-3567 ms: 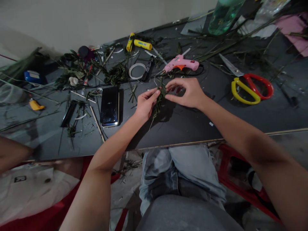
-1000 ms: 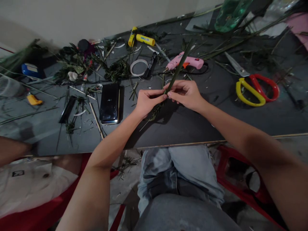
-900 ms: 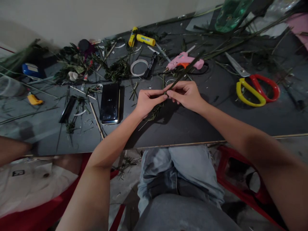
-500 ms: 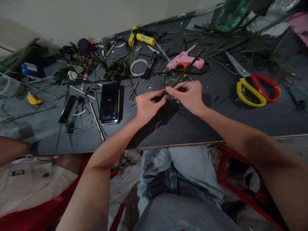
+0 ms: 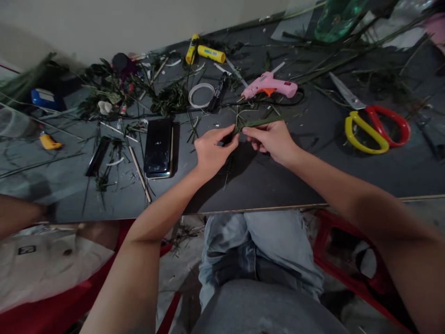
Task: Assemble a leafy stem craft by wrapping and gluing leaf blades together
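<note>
Between thumb and fingers my left hand [image 5: 214, 149] pinches a small woven bunch of green leaf strips [image 5: 238, 125], held just above the table. Loose ends of the bunch hang below that hand. My right hand [image 5: 273, 140] is closed on a long flat green leaf strip [image 5: 261, 122] that runs from the bunch out to the right. The fingertips of both hands almost meet. Beyond them lies a pink glue gun [image 5: 269, 86] with an orange trigger. Scissors [image 5: 370, 127] with one yellow and one red handle rest to the right of my right hand.
Left of my hands is a black phone [image 5: 158, 147]. A tape ring [image 5: 201, 95], a black marker [image 5: 218, 92] and yellow glue sticks [image 5: 211, 54] lie further back. Braided leaf pieces [image 5: 170, 99] and scraps are scattered about. A green bottle [image 5: 335, 21] is at the back right. Another person's arm [image 5: 21, 209] shows at left.
The leaf strip in my right hand has swung down from a steep upward slant to lie nearly level toward the right. My left hand keeps its pinch on the bunch.
</note>
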Motion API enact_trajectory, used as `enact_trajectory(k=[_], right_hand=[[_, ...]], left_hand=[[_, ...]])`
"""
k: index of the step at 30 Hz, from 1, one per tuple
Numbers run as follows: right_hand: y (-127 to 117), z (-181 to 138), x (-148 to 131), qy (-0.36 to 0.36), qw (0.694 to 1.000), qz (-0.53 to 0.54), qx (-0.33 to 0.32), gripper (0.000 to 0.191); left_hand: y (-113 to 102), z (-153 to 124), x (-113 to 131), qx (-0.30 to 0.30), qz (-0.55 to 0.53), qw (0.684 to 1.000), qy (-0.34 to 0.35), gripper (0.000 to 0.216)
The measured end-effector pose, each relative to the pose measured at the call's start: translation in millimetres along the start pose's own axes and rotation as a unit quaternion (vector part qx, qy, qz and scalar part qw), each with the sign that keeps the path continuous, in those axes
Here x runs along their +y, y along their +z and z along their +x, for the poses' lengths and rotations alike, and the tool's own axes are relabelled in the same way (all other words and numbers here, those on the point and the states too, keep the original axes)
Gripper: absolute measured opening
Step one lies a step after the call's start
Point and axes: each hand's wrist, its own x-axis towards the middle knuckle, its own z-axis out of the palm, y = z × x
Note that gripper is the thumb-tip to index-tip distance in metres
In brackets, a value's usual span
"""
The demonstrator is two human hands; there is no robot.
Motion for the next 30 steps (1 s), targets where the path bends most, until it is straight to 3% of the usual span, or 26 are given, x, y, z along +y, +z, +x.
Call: enact_trajectory(k=[9,11,14,18,21,24,27,30], right_hand=[[0.7,-3.2,-9.3,0.065,0.993,0.081,-0.053,0.044],[-0.2,-2.1,-9.5,0.078,0.993,0.075,-0.053,0.046],[-4.5,1.5,-7.9,0.104,0.992,0.056,-0.053,0.031],[-12.3,5.9,-2.9,0.098,0.99,0.037,-0.095,0.023],[-14.6,7.3,0.2,0.057,0.991,0.041,-0.113,0.021],[-14.4,8.6,0.8,-0.057,0.995,-0.013,-0.085,0.017],[-15.0,10.3,-0.2,-0.179,0.977,-0.111,-0.045,0.011],[-16.9,11.3,-0.5,-0.231,0.961,-0.15,-0.03,0.009]], left_hand=[[2.9,-0.2,-4.7,0.038,0.099,0.981,0.162,0.017],[4.3,-0.7,-6.4,0.034,0.091,0.982,0.16,0.018],[5.2,-1.8,-8.9,0.001,0.075,0.989,0.127,0.02],[5.0,-2.6,-8.9,-0.032,0.052,0.993,0.1,0.021],[2.6,-1.1,-3.6,-0.035,0.042,0.997,0.058,0.021],[-1.3,2.1,3.3,-0.039,0.008,0.999,-0.009,0.02],[-3.5,5.7,6.3,-0.06,-0.059,0.993,-0.078,0.021],[-3.0,9.5,4.7,-0.082,-0.138,0.978,-0.133,0.026]])
